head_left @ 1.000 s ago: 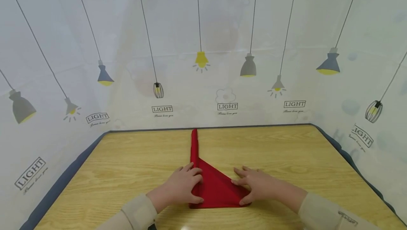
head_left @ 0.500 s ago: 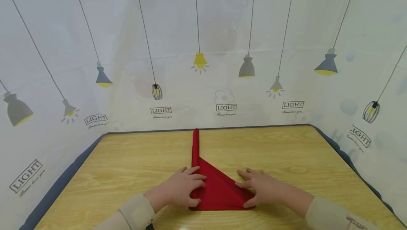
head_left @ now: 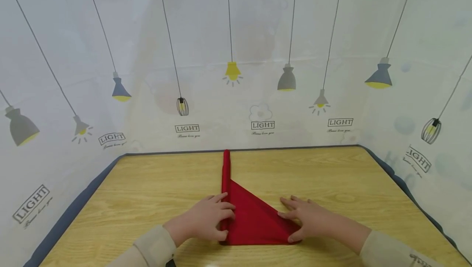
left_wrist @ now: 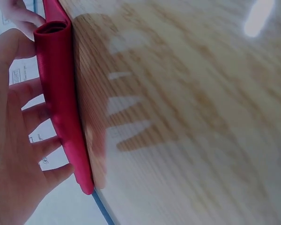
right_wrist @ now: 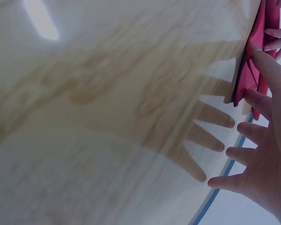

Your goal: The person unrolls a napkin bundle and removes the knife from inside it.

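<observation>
A red cloth (head_left: 254, 220) lies on the table, folded to a slanting edge on its right side. Its left side is rolled into a narrow tube (head_left: 226, 168) that points to the back of the table; the left wrist view shows the tube's hollow near end. My left hand (head_left: 206, 217) rests spread along this roll, thumb by the near end and fingertips on the roll (left_wrist: 61, 93). At the cloth's right corner is my right hand (head_left: 313, 220). Its thumb and index finger touch the cloth (right_wrist: 248, 77) there, while the other fingers are spread above the wood.
The wood-grain table (head_left: 155, 181) has a dark blue edge along the back and sides. Behind it hangs a pale backdrop (head_left: 206, 53) printed with lamps and the word LIGHT. The tabletop reflects a bright light.
My right hand has moved a little to the right, and the cloth's right corner has shifted that way too. The left hand stays at the roll with a small shift left.
</observation>
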The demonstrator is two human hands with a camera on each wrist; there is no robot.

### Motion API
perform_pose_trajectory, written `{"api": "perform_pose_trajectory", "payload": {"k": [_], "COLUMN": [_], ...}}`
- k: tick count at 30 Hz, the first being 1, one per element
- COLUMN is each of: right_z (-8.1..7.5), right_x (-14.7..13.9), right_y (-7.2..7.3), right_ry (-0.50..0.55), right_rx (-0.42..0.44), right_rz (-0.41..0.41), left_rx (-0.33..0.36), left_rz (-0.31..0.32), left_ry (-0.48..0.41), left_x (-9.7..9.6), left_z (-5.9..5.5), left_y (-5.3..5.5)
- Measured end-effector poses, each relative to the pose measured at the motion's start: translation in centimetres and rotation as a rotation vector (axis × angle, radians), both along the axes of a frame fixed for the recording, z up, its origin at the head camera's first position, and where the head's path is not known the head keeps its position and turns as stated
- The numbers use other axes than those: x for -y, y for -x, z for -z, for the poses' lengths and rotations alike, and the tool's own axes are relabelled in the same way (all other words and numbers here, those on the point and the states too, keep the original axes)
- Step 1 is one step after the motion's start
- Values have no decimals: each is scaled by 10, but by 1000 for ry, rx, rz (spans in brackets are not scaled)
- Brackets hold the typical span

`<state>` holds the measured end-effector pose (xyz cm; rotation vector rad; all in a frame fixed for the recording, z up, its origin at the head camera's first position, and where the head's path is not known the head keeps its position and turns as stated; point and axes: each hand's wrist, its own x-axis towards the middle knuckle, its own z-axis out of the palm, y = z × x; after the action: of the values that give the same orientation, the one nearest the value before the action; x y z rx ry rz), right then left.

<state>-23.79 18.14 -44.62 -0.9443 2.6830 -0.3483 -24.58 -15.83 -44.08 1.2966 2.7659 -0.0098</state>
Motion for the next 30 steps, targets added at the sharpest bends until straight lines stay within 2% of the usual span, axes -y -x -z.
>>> {"api": "perform_pose_trajectory", "payload": {"k": [6,12,21,30], "right_z": [1,2,-2,-2], "right_x": [-5,-9,-14,-19], "right_y": [0,-1,-4,-5], "right_ry": [-8,-16,-4,3], "right_rx": [-4,-4,12,-4], "right_rz": [3,8,13,1], "left_rx": [28,13,10,-14], "left_rz": [-23,-24,-35,-38], "left_ry": [-1,-17,-19,-70], "left_x": [4,4,5,2], "left_z": [1,3,6,-1], "left_y": [-1,-3,0,-4]}}
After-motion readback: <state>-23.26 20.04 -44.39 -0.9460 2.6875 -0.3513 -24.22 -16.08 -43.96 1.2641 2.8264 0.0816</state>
